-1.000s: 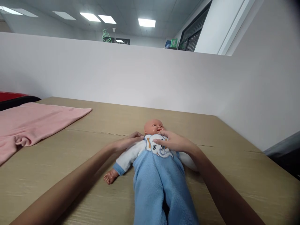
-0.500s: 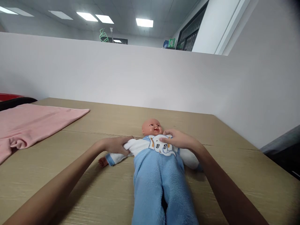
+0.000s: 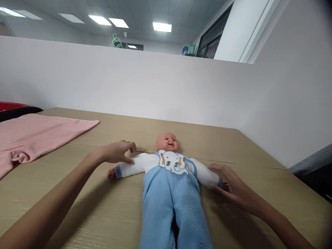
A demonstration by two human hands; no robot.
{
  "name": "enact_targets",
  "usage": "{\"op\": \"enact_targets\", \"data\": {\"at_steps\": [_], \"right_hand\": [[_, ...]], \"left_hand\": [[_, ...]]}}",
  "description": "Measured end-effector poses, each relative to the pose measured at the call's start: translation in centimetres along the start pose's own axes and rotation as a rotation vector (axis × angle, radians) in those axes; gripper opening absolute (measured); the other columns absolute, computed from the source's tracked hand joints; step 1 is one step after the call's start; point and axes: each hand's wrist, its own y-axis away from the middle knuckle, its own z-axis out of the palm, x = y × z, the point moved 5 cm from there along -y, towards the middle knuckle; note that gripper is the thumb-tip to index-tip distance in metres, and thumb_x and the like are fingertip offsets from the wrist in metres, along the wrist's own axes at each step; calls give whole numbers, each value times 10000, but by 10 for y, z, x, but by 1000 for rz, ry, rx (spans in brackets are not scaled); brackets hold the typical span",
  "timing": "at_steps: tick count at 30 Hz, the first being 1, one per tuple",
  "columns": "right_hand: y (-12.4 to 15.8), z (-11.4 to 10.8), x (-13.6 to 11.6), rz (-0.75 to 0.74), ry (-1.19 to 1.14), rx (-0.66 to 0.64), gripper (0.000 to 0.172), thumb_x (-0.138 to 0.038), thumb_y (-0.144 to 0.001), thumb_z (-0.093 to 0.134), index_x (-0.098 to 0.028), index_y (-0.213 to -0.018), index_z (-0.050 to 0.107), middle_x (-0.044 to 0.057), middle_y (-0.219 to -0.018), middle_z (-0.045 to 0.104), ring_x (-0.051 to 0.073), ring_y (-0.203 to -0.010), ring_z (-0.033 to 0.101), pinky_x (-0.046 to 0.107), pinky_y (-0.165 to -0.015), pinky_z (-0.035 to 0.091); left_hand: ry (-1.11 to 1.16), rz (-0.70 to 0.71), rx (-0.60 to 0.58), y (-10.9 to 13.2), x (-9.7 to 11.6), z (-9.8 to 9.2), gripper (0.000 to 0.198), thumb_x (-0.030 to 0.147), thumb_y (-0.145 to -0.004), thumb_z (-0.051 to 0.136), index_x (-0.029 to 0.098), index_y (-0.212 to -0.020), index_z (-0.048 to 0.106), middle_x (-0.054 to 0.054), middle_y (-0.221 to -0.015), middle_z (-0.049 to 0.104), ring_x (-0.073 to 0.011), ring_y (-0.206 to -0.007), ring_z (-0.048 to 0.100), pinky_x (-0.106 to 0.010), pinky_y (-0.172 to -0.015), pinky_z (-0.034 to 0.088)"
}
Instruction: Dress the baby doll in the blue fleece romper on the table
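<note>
A baby doll lies on its back on the wooden table, arms spread to both sides. It wears a blue and white outfit with an elephant face on the chest. Over the doll's sleeve at the left, my left hand is open, thumb near the white cloth. My right hand is around the cuff and small hand of the doll's other arm, its fingers apart; whether it grips the cuff is hard to see, but the thumb and fingers stay spread.
A pink cloth lies on the table at the left, beside a red and black object at the edge. A white partition stands behind the table. Something dark is beyond the right edge.
My right hand has moved from the doll's chest out to its cuff at the right. My left hand has let go of the sleeve and lifted slightly up and left. The doll's sleeves look straighter.
</note>
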Motion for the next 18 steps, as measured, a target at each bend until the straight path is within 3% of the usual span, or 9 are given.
{"op": "enact_targets", "data": {"at_steps": [2, 5, 8, 10, 14, 18], "right_hand": [[19, 5, 17, 28, -66, 1, 688, -545, -937, 782, -302, -1543, 564, 140, -1566, 607, 414, -1396, 608, 491, -1062, 624], [27, 10, 33, 47, -152, 24, 636, -516, -942, 776, -279, -1508, 610, 147, -1501, 669, 415, -1346, 658, 531, -1106, 603], [23, 12, 38, 71, -227, 38, 493, -491, -932, 780, -255, -1358, 706, 138, -1323, 765, 389, -1213, 731, 514, -1042, 629], [21, 10, 36, 87, -316, 77, 462, -467, -885, 827, -240, -1275, 732, 127, -1210, 798, 354, -1108, 770, 455, -954, 660], [23, 2, 18, 42, -431, 242, 474, -423, -803, 913, -250, -1204, 730, 81, -1074, 807, 270, -930, 793, 360, -832, 674], [15, -5, -3, -19, -453, 342, 411, -430, -808, 921, -256, -1139, 750, 48, -988, 792, 219, -857, 767, 294, -766, 658]], "left_hand": [[-24, 71, 127, 7, 26, -8, 476, 593, -970, 633, 239, -1286, 663, -120, -1361, 709, -344, -1324, 588, -422, -1048, 483], [42, 272, 253, 1, 91, 1, 439, 585, -1073, 539, 245, -1329, 646, -105, -1381, 684, -300, -1322, 595, -411, -1097, 475], [-5, 491, 327, -26, 157, 21, 363, 474, -1090, 592, 193, -1314, 647, -134, -1347, 691, -309, -1353, 579, -427, -1163, 431], [-75, 576, 331, -50, 184, 32, 319, 441, -1066, 659, 182, -1252, 672, -133, -1322, 715, -316, -1306, 613, -433, -1148, 429], [-175, 616, 203, -86, 199, 45, 265, 417, -1023, 740, 207, -1185, 724, -90, -1196, 786, -295, -1123, 715, -388, -968, 476], [-153, 770, 203, -89, 200, 48, 222, 404, -1036, 728, 208, -1140, 743, -94, -1133, 777, -281, -1071, 718, -363, -935, 469]]}}
